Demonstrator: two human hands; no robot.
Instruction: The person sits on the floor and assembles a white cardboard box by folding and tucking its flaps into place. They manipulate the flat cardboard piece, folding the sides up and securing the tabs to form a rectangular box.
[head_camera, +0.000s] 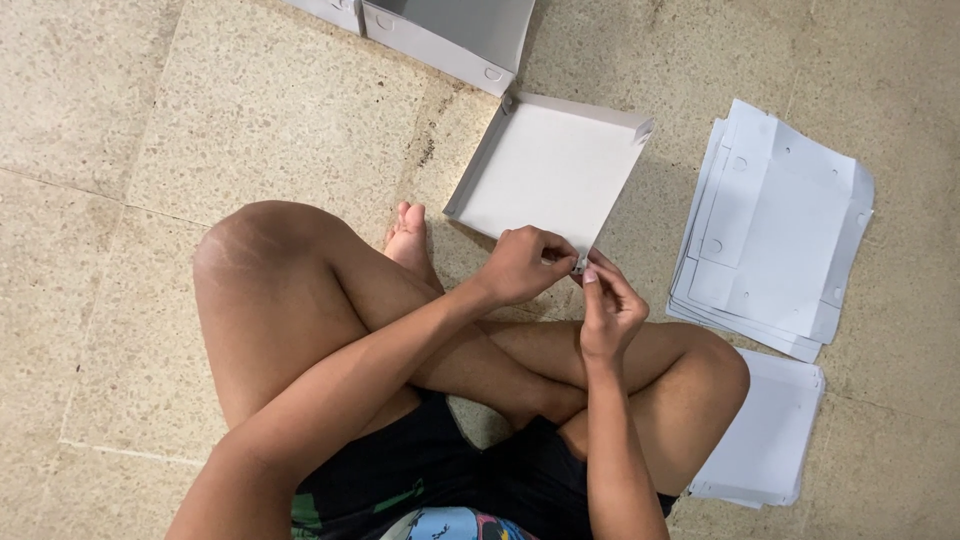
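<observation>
Both hands, left (525, 265) and right (608, 305), are pinching the near corner of a half-folded white cardboard tray (545, 165), flat sheets (775, 230) stacked beside.

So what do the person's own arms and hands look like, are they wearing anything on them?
Both arms are bare from the shoulder down: no sleeves show in the head view. The left hand and right hand wear no gloves, and no rings, watch or bracelets can be seen on the fingers or wrists. The only clothing in sight is dark shorts with a green pattern, plus a light blue printed patch at the bottom edge.
</observation>
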